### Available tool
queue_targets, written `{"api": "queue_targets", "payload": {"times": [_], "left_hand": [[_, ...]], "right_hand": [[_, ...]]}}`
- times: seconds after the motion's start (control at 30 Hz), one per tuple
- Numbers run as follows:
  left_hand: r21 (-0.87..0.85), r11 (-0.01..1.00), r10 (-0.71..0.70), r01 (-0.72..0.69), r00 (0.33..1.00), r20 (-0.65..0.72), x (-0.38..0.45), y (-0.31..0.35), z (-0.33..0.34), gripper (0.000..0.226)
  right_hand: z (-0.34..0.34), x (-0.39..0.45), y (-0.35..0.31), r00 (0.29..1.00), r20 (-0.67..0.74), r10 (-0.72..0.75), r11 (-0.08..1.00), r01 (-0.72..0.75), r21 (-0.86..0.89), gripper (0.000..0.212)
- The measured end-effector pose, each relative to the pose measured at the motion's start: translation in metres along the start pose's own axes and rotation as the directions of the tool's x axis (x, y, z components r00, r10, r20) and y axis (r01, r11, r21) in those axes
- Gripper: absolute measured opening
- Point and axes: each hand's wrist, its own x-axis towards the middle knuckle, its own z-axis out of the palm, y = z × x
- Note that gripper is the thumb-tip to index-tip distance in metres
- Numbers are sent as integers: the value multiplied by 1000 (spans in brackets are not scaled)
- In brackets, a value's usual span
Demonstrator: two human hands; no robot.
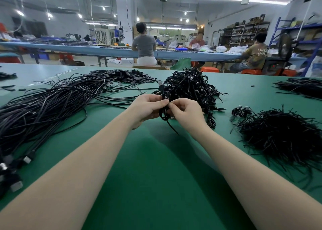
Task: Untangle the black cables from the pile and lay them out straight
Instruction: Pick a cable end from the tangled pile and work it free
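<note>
Pinching a looped, glossy black cable (163,113), both hands' fingers (163,102) curl.

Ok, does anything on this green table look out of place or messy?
Nothing looks damaged or spilled. A few stray black scraps lie loose on the green table, apart from the heaps. Both hands, left hand and right hand, pinch one coiled cable.

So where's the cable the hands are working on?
In the head view the coiled cable is at centre, gripped between the left hand and right hand, just in front of the tangled pile.
</note>
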Motion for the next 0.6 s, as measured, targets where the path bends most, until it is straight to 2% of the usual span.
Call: {"api": "queue_targets", "payload": {"times": [0.1, 0.2, 0.33, 0.5, 0.6], "left_hand": [[-1, 999, -50, 51, 993, -106, 1, -2, 2, 32], [-11, 1000, -24, 22, 990, -138, 0, -2, 6, 34], [-53, 997, 59, -63, 996, -71, -1, -1, 11, 22], [-118, 993, 21, -22, 1000, -10, -4, 1, 10, 12], [-136, 990, -34, 38, 999, 29, -4, 0, 5, 39]], "right_hand": [[1, -1, 0, 999, -33, -20, 993, 16, -115, 10], [2, -1, -1, 998, -57, -29, 984, 18, -178, 10], [0, -1, -1, 996, -85, -4, 991, -8, -131, 11], [-1, -3, -1, 993, -105, -57, 987, 40, -154, 12], [-2, -5, 2, 990, -91, -107, 970, 84, -226, 12]]}}
